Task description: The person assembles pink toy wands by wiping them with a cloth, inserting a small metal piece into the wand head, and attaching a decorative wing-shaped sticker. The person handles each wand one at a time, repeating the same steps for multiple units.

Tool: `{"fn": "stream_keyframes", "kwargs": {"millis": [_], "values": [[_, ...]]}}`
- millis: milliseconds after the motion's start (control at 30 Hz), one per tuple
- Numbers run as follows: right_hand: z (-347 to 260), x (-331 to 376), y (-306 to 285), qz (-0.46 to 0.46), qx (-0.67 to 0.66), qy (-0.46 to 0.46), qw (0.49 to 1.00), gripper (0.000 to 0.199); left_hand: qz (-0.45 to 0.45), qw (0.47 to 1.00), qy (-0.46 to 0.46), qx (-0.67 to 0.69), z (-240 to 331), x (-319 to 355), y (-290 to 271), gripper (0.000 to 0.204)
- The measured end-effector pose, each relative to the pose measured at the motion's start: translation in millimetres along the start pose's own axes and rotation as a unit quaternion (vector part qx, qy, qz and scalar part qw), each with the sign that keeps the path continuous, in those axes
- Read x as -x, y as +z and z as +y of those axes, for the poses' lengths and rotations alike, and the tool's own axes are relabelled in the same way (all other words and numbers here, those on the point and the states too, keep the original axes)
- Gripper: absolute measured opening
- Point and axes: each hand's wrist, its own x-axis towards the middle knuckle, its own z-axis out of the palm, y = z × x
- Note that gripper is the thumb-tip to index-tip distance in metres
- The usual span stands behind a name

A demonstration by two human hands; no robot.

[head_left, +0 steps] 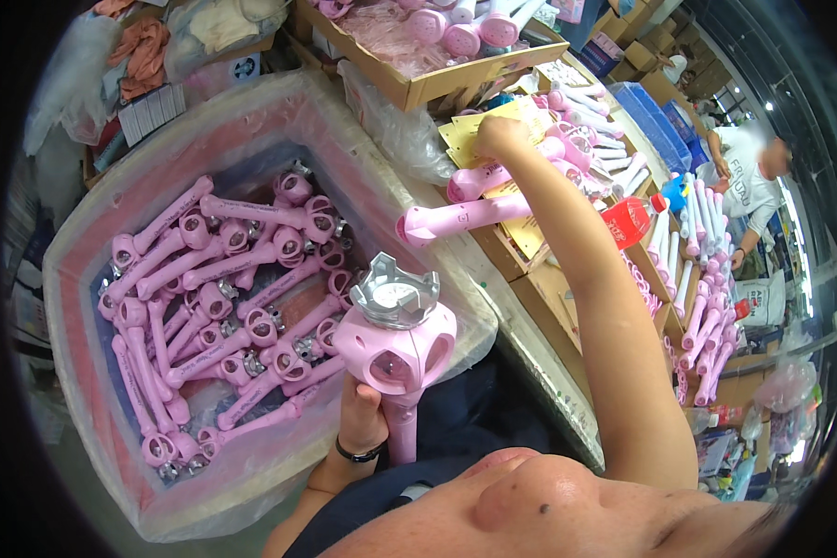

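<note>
My left hand is wrapped round the handle of a pink toy wand, held upright close to me. A silver crown-shaped top sits on its round, windowed head. My right arm stretches away over the workbench, and my right hand is curled down at a yellow sheet. Its fingertips are turned away, so what they pinch, if anything, is hidden. Just nearer than that hand, a pink wand handle lies across the yellow sheets, its end over the bench edge.
At left, a plastic-lined tub holds many crowned pink wands. A cardboard tray of pink parts stands at the far side. Along the bench are a red-liquid bottle, white sticks and a blue bin. A co-worker stands at far right.
</note>
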Motion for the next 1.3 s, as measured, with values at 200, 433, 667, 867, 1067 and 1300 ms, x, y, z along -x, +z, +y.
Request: {"fn": "stream_keyframes", "kwargs": {"millis": [200, 433, 667, 867, 1067, 1300], "values": [[47.8, 72.7, -29.0, 0.343, -0.346, -0.097, 0.868, 0.03, -0.005, 1.0, 0.002, -0.009, -3.8, -1.3, -8.3, 0.086], [63.3, 278.1, 87.4, -0.235, -0.938, -0.143, 0.21, 0.047, -0.214, 0.97, -0.107, 0.036, -7.5, -10.0, 1.1, 0.114], [48.0, 364.4, 149.1, -0.377, -0.912, -0.16, 0.019, 0.044, -0.15, 0.956, -0.228, 0.108, -28.0, -16.9, 38.4, 0.122], [77.6, 392.0, 145.4, 0.061, -0.628, -0.21, 0.746, 0.032, -0.189, 0.962, -0.197, -0.027, -37.8, 0.0, 77.6, 0.1], [67.4, 392.5, 161.9, 0.177, -0.562, -0.164, 0.791, 0.026, -0.19, 0.941, -0.274, 0.054, -56.9, -0.6, 93.8, 0.101], [70.4, 415.6, 152.8, 0.301, -0.782, -0.04, 0.545, 0.025, -0.227, 0.92, -0.319, 0.035, -65.1, 0.7, 114.7, 0.098]]}}
